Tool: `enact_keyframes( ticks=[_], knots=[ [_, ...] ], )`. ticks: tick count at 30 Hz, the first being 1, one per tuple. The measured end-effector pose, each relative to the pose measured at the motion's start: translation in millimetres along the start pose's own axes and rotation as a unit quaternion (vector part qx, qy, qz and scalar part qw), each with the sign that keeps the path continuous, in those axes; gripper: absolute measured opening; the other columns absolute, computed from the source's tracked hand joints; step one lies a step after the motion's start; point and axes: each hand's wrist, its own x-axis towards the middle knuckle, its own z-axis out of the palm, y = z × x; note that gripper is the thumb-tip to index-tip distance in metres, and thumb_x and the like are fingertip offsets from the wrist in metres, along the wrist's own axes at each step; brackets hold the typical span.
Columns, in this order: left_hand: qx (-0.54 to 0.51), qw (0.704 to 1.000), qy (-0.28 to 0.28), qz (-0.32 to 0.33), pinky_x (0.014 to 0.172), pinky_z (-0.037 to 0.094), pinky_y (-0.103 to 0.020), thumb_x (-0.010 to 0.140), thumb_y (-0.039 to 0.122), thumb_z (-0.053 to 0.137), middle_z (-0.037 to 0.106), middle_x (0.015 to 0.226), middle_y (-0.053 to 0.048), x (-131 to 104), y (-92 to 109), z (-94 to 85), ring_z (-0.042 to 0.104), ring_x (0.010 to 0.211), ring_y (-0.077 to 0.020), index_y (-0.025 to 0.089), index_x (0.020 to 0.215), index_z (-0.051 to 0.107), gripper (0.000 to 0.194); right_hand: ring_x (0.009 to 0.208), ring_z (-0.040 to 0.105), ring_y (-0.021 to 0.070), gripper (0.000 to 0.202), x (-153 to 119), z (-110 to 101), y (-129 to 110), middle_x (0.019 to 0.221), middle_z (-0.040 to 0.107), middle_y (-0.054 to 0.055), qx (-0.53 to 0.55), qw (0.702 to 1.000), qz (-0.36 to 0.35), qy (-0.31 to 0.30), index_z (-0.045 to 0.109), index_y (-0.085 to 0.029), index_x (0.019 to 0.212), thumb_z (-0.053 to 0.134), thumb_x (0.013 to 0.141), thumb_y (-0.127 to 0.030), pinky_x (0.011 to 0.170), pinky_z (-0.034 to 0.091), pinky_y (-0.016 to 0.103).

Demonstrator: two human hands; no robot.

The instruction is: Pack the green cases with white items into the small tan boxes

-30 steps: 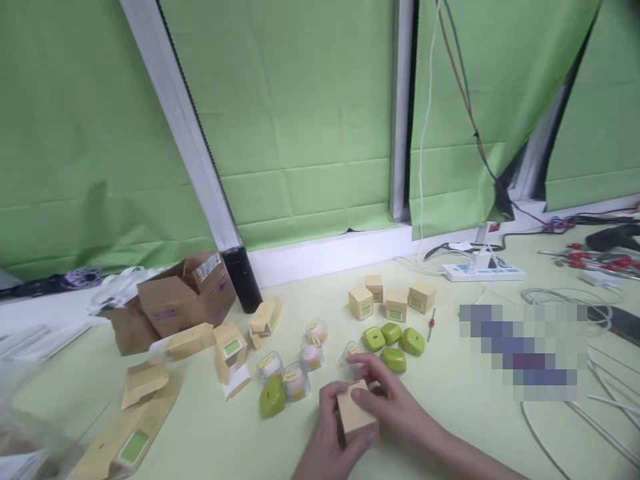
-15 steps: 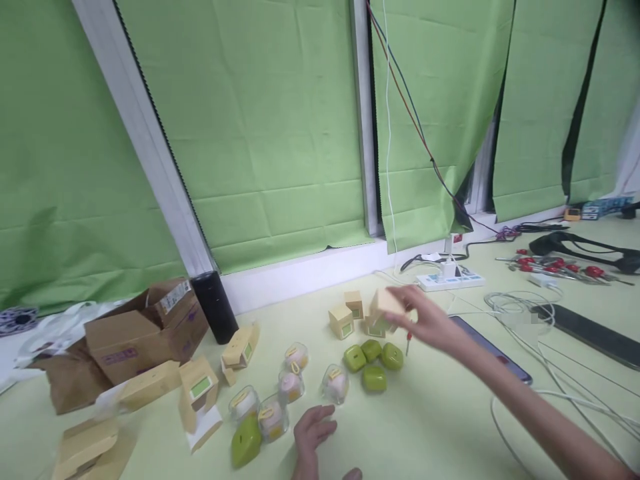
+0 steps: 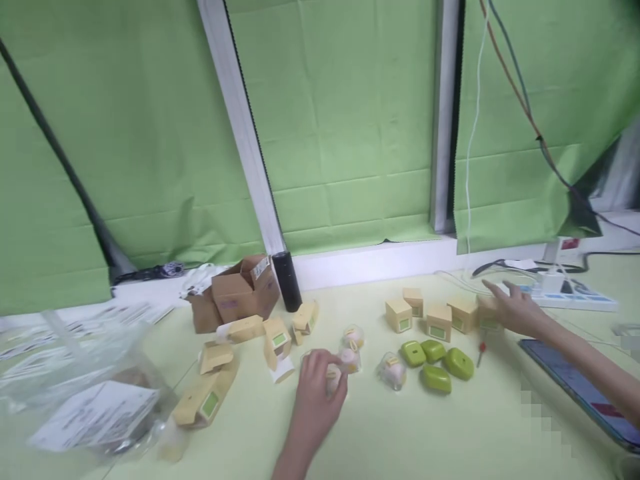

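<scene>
My left hand (image 3: 317, 393) hovers over a group of small clear cases with pink contents, fingers curved and thumb apart. One clear case (image 3: 333, 381) shows between thumb and fingers, partly covered; I cannot tell whether the hand touches it. Two more clear cases, one of them the near case (image 3: 351, 359), stand just beyond. Off to the right, my right hand (image 3: 517, 312) is beside a small yellow box (image 3: 488, 312) at the end of a cluster of similar boxes, its index finger stretched out above. In front of the boxes lie several green cases (image 3: 436, 379) and another clear case (image 3: 393, 371).
Opened yellow cartons (image 3: 213, 393) and a brown cardboard box (image 3: 243, 293) lie left, with a black cylinder (image 3: 287, 280) behind. A plastic bag with papers (image 3: 95, 413) is at far left. A phone (image 3: 575, 387), a small red-handled tool (image 3: 481, 353) and a power strip (image 3: 585, 299) are right.
The view has turned left. My right hand has lowered the yellow box to the table beside the others and its fingers have loosened. My left hand has moved forward over the clear cases.
</scene>
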Motion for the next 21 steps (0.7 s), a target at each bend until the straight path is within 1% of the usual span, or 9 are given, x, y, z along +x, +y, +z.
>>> enact_keyframes(
  ticks=[2,3,7,10,12,14,16,18,21],
  knots=[
    [0.08,0.996,-0.008,-0.043,0.091,0.035,-0.046,0.074,0.03,0.054,0.053,0.104,-0.008,1,-11,-5.9,0.045,0.104,-0.0273,0.023,0.097,0.057,0.024,0.109,0.052,0.0373,0.037,-11,5,-30,0.118,0.052,0.027,0.029,0.997,-0.058,-0.037,0.057,-0.01,0.113,0.054,0.077,-0.009,0.086,0.041,0.05],
    [0.114,0.991,-0.018,-0.062,0.094,0.032,-0.048,0.07,0.032,0.058,0.05,0.109,-0.009,1,-15,-7.2,0.042,0.109,-0.0293,0.023,0.101,0.057,0.033,0.109,0.052,0.0329,0.035,-19,8,-51,0.118,0.053,0.021,0.051,0.992,-0.099,-0.065,0.057,-0.014,0.114,0.05,0.08,-0.012,0.089,0.041,0.048],
    [0.18,0.976,-0.08,-0.095,0.099,0.022,-0.049,0.055,0.038,0.068,0.042,0.122,-0.01,-4,-21,-8.1,0.033,0.118,-0.0336,0.023,0.11,0.054,0.059,0.098,0.056,0.0207,0.022,-60,25,-155,0.103,0.062,0.005,0.136,0.944,-0.248,-0.171,0.066,-0.024,0.093,0.049,0.083,-0.017,0.085,0.044,0.034],
    [0.19,0.973,-0.086,-0.104,0.097,0.024,-0.046,0.058,0.035,0.064,0.044,0.118,-0.01,-5,-22,-11.9,0.035,0.116,-0.0316,0.023,0.109,0.052,0.054,0.09,0.056,0.0192,0.018,-83,44,-225,0.091,0.063,0.003,0.177,0.908,-0.31,-0.222,0.067,-0.026,0.092,0.052,0.084,-0.021,0.08,0.043,0.032],
    [0.176,0.974,-0.092,-0.111,0.095,0.028,-0.045,0.06,0.028,0.059,0.045,0.112,-0.009,-5,-26,-15.8,0.039,0.112,-0.03,0.021,0.105,0.052,0.046,0.086,0.056,0.021,0.014,-89,58,-256,0.082,0.062,0.005,0.197,0.894,-0.32,-0.244,0.069,-0.021,0.081,0.056,0.082,-0.023,0.078,0.041,0.034],
    [0.14,0.976,-0.12,-0.116,0.091,0.034,-0.041,0.061,0.021,0.054,0.047,0.107,-0.009,-4,-32,-18.6,0.044,0.106,-0.0273,0.02,0.103,0.052,0.042,0.081,0.055,0.0213,0.011,-90,68,-272,0.073,0.06,0.004,0.221,0.885,-0.313,-0.264,0.069,-0.018,0.071,0.061,0.078,-0.02,0.077,0.04,0.034],
    [0.104,0.977,-0.146,-0.112,0.086,0.039,-0.036,0.062,0.017,0.05,0.047,0.106,-0.008,-4,-37,-19.7,0.049,0.101,-0.0238,0.019,0.104,0.05,0.042,0.08,0.055,0.0215,0.006,-88,73,-276,0.071,0.058,0.004,0.253,0.88,-0.292,-0.275,0.068,-0.016,0.068,0.065,0.072,-0.015,0.077,0.04,0.035],
    [0.091,0.978,-0.161,-0.101,0.084,0.042,-0.033,0.065,0.015,0.046,0.047,0.107,-0.008,-4,-40,-20.6,0.051,0.1,-0.0215,0.019,0.1,0.052,0.036,0.082,0.055,0.0213,0.004,-87,72,-273,0.077,0.058,0.004,0.295,0.877,-0.257,-0.278,0.068,-0.015,0.071,0.065,0.069,-0.013,0.076,0.04,0.034],
    [0.072,0.982,-0.157,-0.075,0.083,0.043,-0.034,0.066,0.014,0.047,0.047,0.109,-0.008,-4,-34,-28.0,0.052,0.098,-0.0219,0.02,0.093,0.055,0.029,0.078,0.056,0.0183,0.009,-89,60,-258,0.083,0.059,0.005,0.37,0.869,-0.178,-0.277,0.066,-0.015,0.08,0.059,0.076,-0.019,0.071,0.044,0.03]
  ],
)
